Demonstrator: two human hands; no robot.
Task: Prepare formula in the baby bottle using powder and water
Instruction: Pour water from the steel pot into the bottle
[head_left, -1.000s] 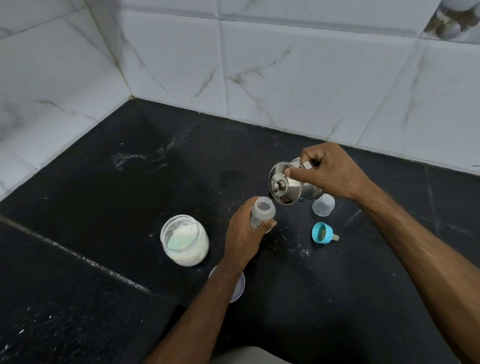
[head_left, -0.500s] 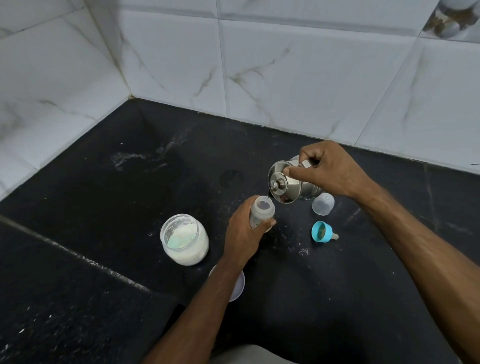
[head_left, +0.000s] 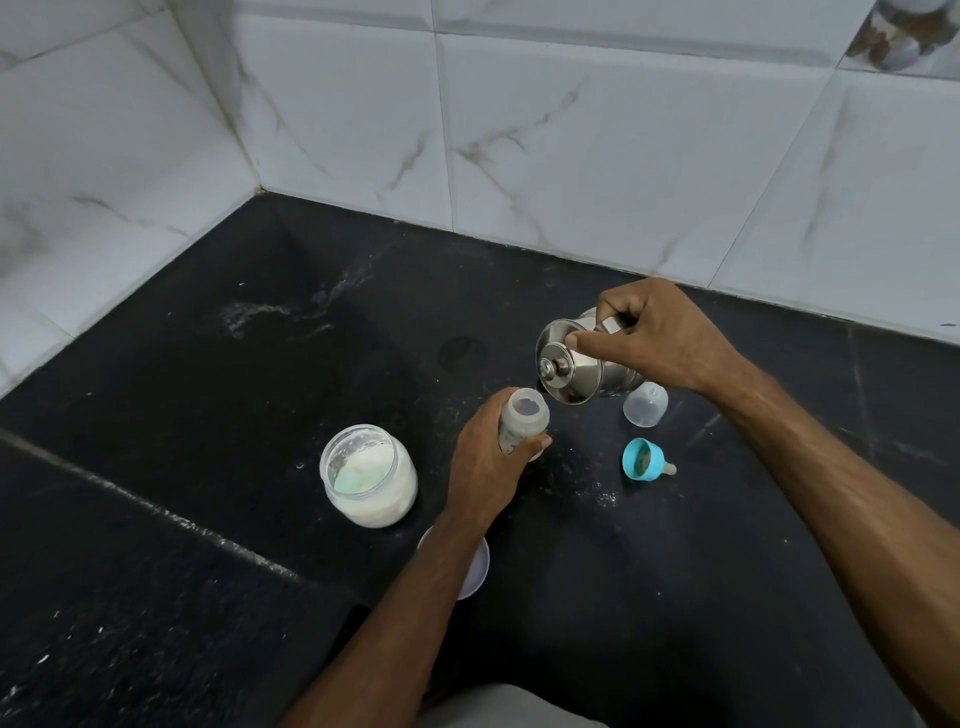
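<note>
A small open baby bottle (head_left: 523, 417) stands on the black counter (head_left: 260, 415), and my left hand (head_left: 485, 465) grips its body. My right hand (head_left: 660, 338) holds a steel jug (head_left: 576, 369) by its handle, tilted toward the bottle's mouth, with the forefinger pressed on its lid. The jug's rim hangs just above and to the right of the bottle opening. An open glass jar of white powder (head_left: 370, 475) stands to the left of the bottle.
A blue bottle ring with its teat (head_left: 644, 458) lies on its side to the right. A clear bottle cap (head_left: 645, 404) sits behind it, partly under the jug. A white lid (head_left: 475, 566) lies under my left forearm. Tiled walls meet at the back left.
The tilted jug has shifted very slightly upward over the bottle. Both hands keep their grips and the bottle stays in place.
</note>
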